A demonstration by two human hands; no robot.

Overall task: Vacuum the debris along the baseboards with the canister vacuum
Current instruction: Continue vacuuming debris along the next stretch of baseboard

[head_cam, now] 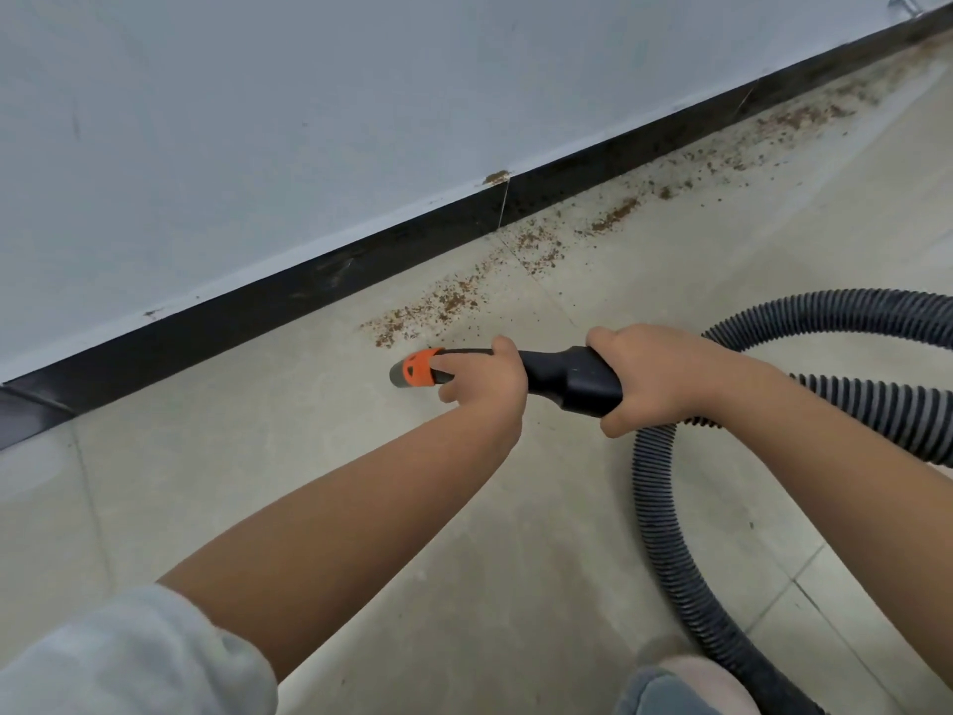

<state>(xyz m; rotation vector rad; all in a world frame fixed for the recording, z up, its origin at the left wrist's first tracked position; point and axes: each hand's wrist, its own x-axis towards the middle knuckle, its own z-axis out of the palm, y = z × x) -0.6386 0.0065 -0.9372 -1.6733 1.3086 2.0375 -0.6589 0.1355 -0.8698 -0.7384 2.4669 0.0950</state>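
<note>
Setting: pale tiled floor meets a light blue-grey wall, with a black baseboard running diagonally from lower left to upper right.
Debris: brown crumbs lie in a band on the floor beside the baseboard, starting just beyond the nozzle tip and stretching away to the upper right.
Nozzle: grey tip with an orange collar, pointing left, its long axis roughly level across the view; the nearest crumbs sit just above and right of it.
Left hand: nearer the tip, fingers curled round the black tube, index finger lying on the orange collar.
Right hand: further back, fingers wrapped round the black handle.
Hose: ribbed dark hose loops right and down out of view; the canister is not visible.
Next move, judged: swing the tip up and right into the crumbs.
</note>
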